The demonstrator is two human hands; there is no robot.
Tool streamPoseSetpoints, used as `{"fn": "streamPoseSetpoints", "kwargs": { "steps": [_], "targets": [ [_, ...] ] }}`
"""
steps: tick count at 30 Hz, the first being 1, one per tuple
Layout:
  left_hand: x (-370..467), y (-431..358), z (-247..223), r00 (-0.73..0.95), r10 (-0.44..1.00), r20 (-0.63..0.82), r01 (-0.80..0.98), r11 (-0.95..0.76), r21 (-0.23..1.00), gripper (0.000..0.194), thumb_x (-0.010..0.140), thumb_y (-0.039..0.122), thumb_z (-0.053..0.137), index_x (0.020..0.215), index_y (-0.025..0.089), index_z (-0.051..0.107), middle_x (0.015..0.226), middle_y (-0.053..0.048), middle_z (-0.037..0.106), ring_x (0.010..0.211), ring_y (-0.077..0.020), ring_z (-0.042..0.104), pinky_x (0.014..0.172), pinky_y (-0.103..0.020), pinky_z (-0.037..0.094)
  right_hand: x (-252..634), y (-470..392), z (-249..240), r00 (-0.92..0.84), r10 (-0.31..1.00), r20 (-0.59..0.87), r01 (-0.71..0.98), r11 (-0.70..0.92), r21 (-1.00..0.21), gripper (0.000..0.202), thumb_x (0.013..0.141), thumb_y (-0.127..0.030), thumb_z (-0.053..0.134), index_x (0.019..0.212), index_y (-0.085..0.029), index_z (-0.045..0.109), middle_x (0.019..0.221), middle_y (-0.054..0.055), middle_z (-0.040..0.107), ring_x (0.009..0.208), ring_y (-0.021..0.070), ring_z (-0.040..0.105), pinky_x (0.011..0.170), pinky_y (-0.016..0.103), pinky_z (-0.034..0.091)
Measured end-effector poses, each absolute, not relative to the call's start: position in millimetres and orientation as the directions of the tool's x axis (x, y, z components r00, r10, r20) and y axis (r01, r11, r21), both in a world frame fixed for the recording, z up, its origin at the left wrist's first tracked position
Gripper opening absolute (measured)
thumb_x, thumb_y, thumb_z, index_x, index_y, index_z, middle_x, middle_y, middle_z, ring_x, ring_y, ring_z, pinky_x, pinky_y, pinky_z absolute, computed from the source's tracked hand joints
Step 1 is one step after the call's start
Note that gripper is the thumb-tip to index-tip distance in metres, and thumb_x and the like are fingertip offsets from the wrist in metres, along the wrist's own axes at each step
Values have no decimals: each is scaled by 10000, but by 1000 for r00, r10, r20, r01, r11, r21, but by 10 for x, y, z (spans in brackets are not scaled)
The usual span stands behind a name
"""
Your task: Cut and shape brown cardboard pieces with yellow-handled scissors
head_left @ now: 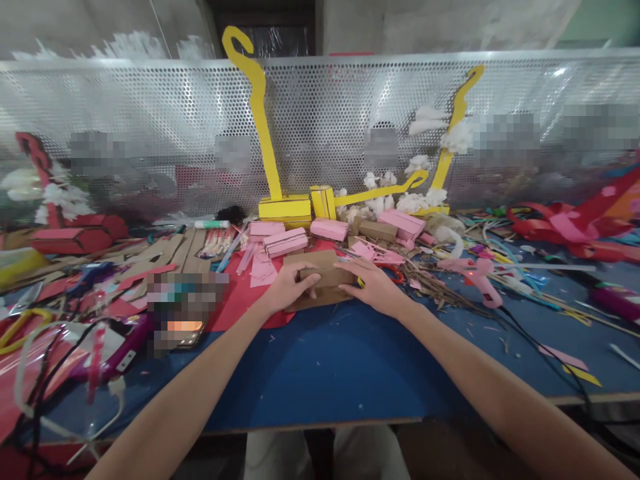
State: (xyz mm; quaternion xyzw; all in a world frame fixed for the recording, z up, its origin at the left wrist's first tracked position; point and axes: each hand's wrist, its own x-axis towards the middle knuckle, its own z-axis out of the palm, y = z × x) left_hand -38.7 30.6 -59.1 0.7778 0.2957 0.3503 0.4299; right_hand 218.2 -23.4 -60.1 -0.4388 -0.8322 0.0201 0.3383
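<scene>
A small folded brown cardboard box (pixel 327 277) is held between my two hands near the middle of the table. My left hand (pixel 290 287) is closed on its left end, the thumb along the near side. On the other end, my right hand (pixel 375 283) has its fingers wrapped over the top and side. Beneath the box lies a flat brown cardboard piece (pixel 323 300), partly over a sheet of red paper (pixel 237 307). Just behind are pink-covered boxes (pixel 285 242) and pink paper scraps (pixel 263 268).
Yellow hook-shaped cardboard pieces on box bases (pixel 285 208) stand against a perforated metal screen (pixel 320 127). To the right lie a pink glue gun (pixel 483 280) with a cable and several thin sticks (pixel 440 283). A phone (pixel 190 333) and a purple device (pixel 117 350) are at the left.
</scene>
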Motion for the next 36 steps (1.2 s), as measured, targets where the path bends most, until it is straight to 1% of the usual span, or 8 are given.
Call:
{"fn": "streamPoseSetpoints", "kwargs": {
  "steps": [7, 11, 14, 17, 20, 23, 28, 36],
  "targets": [
    [-378, 313, -586, 586, 771, 250, 152, -408, 900, 466, 907, 530, 635, 1145, 129, 645, 653, -38, 736, 623, -182, 717, 624, -255, 527, 2161, -253, -596, -408, 743, 530, 725, 617, -307, 570, 948, -330, 660, 1490, -340, 486, 1436, 81, 576, 1346, 312, 508, 1134, 536, 421],
    [-370, 291, -572, 582, 781, 226, 165, -386, 908, 456, 913, 536, 620, 1138, 140, 648, 680, -37, 732, 618, -179, 718, 601, -248, 515, 2153, -255, -578, -415, 734, 538, 718, 627, -301, 541, 946, -314, 665, 1466, -357, 522, 1419, 61, 598, 1322, 298, 529, 1150, 522, 402],
    [-375, 261, -543, 577, 788, 215, 186, -383, 905, 493, 901, 533, 636, 1234, 170, 621, 688, -25, 728, 625, -189, 717, 606, -265, 521, 2153, -249, -583, -398, 743, 538, 718, 617, -321, 520, 937, -328, 679, 1443, -335, 557, 1386, 73, 628, 1284, 304, 563, 1128, 518, 427],
    [-378, 236, -519, 555, 790, 259, 202, -430, 880, 579, 801, 475, 765, 1297, 230, 594, 981, -66, 755, 753, -202, 727, 687, -312, 562, 2155, -245, -599, -372, 763, 529, 718, 597, -356, 512, 938, -357, 676, 1436, -306, 570, 1377, 90, 639, 1267, 307, 584, 1100, 505, 460],
    [-369, 235, -532, 541, 791, 286, 171, -436, 883, 602, 739, 421, 817, 1265, 237, 592, 1216, -97, 682, 800, -196, 715, 739, -351, 583, 2158, -249, -611, -360, 779, 513, 714, 584, -386, 513, 941, -391, 668, 1438, -310, 566, 1422, 81, 619, 1300, 313, 571, 1110, 506, 454],
    [-358, 259, -569, 544, 799, 254, 121, -375, 919, 572, 761, 416, 796, 1250, 215, 576, 1100, -85, 703, 732, -175, 698, 716, -353, 584, 2153, -259, -608, -355, 792, 497, 709, 575, -409, 510, 941, -399, 664, 1433, -320, 556, 1438, 68, 612, 1293, 315, 578, 1101, 508, 460],
    [-347, 306, -609, 516, 792, 327, 112, -441, 891, 550, 726, 404, 831, 1185, 187, 620, 1198, -117, 699, 1024, -255, 691, 799, -367, 581, 2134, -269, -586, -338, 799, 497, 697, 568, -438, 438, 936, -382, 665, 1355, -292, 574, 1317, 68, 676, 1188, 295, 633, 1038, 477, 503],
    [-346, 324, -619, 478, 788, 389, 138, -505, 852, 528, 719, 408, 845, 1160, 192, 652, 1220, -107, 704, 1129, -279, 661, 979, -439, 513, 2127, -268, -577, -321, 788, 525, 669, 581, -463, 403, 927, -356, 673, 1317, -289, 593, 1312, 75, 665, 1201, 291, 622, 1053, 471, 489]
  ]
}}
